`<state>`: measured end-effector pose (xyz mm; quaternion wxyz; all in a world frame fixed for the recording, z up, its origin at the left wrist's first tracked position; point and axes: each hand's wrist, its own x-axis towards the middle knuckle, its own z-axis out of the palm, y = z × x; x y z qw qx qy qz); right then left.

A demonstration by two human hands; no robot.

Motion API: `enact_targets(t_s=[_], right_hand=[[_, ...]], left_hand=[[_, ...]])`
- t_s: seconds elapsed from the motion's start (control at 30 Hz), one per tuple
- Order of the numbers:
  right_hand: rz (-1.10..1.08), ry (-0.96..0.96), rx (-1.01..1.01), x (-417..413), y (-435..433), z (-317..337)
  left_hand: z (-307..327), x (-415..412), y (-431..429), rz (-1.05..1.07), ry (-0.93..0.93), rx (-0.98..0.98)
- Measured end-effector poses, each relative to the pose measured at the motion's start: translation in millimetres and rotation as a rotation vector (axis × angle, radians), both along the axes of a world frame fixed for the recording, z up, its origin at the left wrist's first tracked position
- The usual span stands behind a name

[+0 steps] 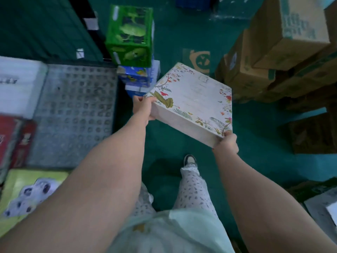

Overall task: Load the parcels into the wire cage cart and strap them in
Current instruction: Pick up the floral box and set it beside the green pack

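Left grip (143, 108), right grip (227, 143) on floral box (193, 101) corners, over floor (164, 143)

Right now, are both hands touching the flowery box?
Touching. Head view: the left hand grips one corner of the flowery box, the right hand the opposite.

Nothing here is sharp enough to read. The white box (20, 88) at the left edge carries a row of dark letters, all blurred. The cardboard cartons (284, 42) at upper right bear illegible green print. The floral box (193, 103) at centre shows a faint stamp-like mark, and a wordless tan emblem (199, 61) sits just above it.
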<state>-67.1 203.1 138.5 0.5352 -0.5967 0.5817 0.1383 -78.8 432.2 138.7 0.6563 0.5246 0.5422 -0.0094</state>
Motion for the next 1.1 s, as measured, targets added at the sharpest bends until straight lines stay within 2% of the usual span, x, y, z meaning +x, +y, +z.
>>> enact_targets(t_s=[0.17, 0.47, 0.63, 0.87, 1.1], right_hand=[[0.272, -0.033, 0.097, 6, 42, 20], [0.838, 0.016, 0.112, 26, 123, 37], [1.032, 0.072, 0.102, 6, 183, 35], [1.202, 0.104, 0.09, -51, 287, 9], [1.188, 0.078, 0.106, -113, 381, -38]], left_hand=[[23, -48, 32, 0.268, -0.011, -0.001], [31, -129, 55, 0.825, 0.0, -0.011], [27, -178, 79, 1.005, 0.004, 0.003], [4, -254, 161, 1.131, 0.038, -0.025], [-39, -298, 237, 1.207, -0.018, -0.078]])
